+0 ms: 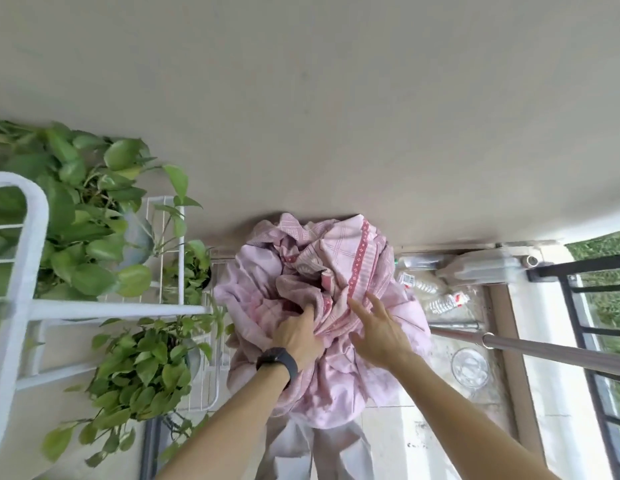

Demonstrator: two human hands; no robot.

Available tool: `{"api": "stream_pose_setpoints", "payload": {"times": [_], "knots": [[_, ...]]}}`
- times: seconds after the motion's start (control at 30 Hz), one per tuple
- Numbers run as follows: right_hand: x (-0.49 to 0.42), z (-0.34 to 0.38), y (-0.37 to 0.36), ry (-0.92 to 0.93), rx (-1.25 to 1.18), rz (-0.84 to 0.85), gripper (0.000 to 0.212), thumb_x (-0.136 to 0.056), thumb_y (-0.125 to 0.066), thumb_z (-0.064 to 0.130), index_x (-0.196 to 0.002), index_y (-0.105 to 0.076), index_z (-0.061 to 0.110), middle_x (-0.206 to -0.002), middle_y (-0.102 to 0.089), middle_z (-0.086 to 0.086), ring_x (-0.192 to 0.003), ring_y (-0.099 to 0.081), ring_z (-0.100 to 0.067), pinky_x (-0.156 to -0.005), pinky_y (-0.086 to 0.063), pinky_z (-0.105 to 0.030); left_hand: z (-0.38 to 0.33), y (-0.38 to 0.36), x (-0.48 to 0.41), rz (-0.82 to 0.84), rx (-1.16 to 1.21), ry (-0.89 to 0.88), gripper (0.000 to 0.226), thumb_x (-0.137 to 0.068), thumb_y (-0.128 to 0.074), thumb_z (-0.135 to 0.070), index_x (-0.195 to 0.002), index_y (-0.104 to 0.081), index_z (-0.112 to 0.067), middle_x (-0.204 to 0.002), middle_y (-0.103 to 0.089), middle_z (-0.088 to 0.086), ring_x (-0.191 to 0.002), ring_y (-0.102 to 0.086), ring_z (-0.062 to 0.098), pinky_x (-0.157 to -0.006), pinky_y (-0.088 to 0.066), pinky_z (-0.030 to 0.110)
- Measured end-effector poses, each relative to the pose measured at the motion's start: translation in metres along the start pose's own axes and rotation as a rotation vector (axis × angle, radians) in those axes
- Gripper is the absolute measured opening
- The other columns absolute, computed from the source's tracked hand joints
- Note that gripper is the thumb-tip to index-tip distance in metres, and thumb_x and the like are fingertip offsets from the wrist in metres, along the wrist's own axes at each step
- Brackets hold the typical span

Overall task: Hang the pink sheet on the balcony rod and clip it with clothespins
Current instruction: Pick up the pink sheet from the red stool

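Pink sheet (322, 306) bunched under left hand (298, 336)

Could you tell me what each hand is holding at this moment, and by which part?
The left hand grips a bunched fold of the crumpled pink patterned cotton sheet near the heap's middle. The right hand is open, holding nothing.

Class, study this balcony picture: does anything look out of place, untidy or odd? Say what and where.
Empty plastic bottles lie toppled on the floor right of the crumpled pink sheet, with a clear bowl near them. The sheet is bunched in a heap, not hung on the rod.
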State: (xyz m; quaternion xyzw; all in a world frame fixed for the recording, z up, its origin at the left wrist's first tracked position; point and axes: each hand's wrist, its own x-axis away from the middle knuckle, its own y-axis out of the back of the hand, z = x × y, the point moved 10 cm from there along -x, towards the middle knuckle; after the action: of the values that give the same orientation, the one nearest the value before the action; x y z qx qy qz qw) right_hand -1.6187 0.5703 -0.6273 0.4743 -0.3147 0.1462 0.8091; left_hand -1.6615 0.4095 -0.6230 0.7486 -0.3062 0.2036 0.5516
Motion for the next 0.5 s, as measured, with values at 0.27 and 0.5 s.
{"api": "stream_pose_setpoints", "payload": {"times": [0.27,0.5], "knots": [[0.101,0.03,0.151,-0.007,-0.69,-0.262,0.128,-0.046,-0.088,0.055,-0.152,-0.015,0.051,-0.163,-0.015,0.004,-0.152,-0.013,-0.023,-0.119,-0.022,-0.056,-0.126,0.206,0.085,0.01,0.421,-0.353,0.025,-0.076,-0.051,0.001,-0.094,-0.056,-0.016,-0.081,-0.06,-0.004,-0.073,-0.058,0.016,-0.06,-0.044,0.018],[0.204,0.053,0.263,0.171,-0.948,-0.164,0.081,-0.058,-0.092,0.044,-0.117,-0.047,0.075,-0.156,-0.022,0.025,-0.149,-0.012,-0.003,-0.123,-0.012,-0.047,-0.253,0.372,0.203,0.121,0.427,-0.631,0.024,-0.062,-0.067,-0.014,-0.081,-0.058,-0.001,-0.066,-0.053,0.004,-0.061,-0.048,0.012,-0.06,-0.038,0.025]]}}
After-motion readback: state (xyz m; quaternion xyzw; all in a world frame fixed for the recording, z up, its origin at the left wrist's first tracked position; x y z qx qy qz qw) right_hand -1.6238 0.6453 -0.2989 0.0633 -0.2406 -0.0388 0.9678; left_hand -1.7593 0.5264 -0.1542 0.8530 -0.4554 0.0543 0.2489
